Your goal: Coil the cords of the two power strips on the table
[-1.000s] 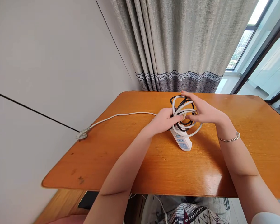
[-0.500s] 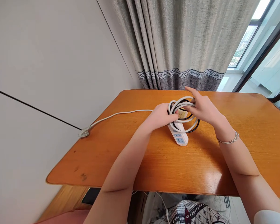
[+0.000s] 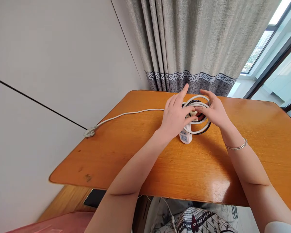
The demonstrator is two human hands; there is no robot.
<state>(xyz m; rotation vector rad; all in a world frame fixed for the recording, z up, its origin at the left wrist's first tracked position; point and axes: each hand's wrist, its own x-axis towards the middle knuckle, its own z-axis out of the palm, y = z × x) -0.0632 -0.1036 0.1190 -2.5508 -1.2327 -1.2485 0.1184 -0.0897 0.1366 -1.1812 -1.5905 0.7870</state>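
We see both hands at the far middle of the orange wooden table, working on a coil of cables that sits on a white power strip. The coil mixes white and black loops, stacked roughly flat, lying on the far end of the strip; only the strip's near end with its blue sockets shows. Left hand rests on the left side of the coil, index finger stretched out toward the far edge, thumb pressing onto the loops; its grip is loose, fingers spread, not wrapped round anything. Right hand covers the right side of the coil, its grip closed on the white loops between thumb and fingers. A thin bracelet sits on the right wrist. A single white cord runs from the coil leftward across the table to the left edge, ending in a small knot-like bundle just at the wall. Behind the table hangs a grey curtain with a patterned band, window at far right.
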